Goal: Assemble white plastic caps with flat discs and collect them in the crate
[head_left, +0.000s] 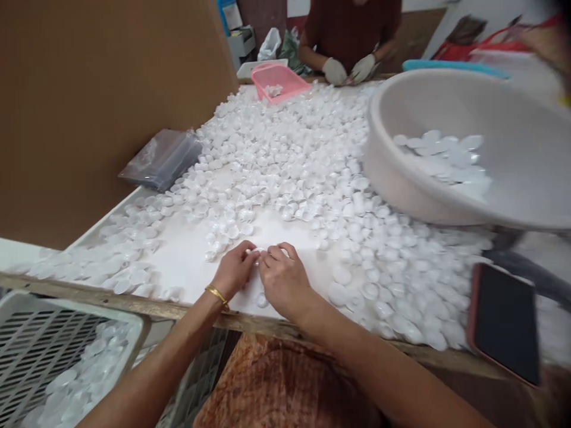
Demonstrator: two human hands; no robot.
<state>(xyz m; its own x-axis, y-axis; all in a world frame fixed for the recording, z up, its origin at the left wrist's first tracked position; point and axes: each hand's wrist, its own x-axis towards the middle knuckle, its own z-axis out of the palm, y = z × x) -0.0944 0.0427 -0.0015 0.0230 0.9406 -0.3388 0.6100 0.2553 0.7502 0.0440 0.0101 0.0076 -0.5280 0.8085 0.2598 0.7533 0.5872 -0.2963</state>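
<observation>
Over the desk (176,249): my hands (284,280) pinch one white piece (259,254).
Piece: mid-handling, I judge; next wants steady control.

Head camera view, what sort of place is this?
Probably a small workshop or sorting room: a table strewn with small white pieces, a large tub holding more, and another person's gloved hands at the far edge.

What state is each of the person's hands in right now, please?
Left hand: closed, holding a small white plastic-looking piece, mostly hidden.
Right hand: closed on that same piece.
</observation>
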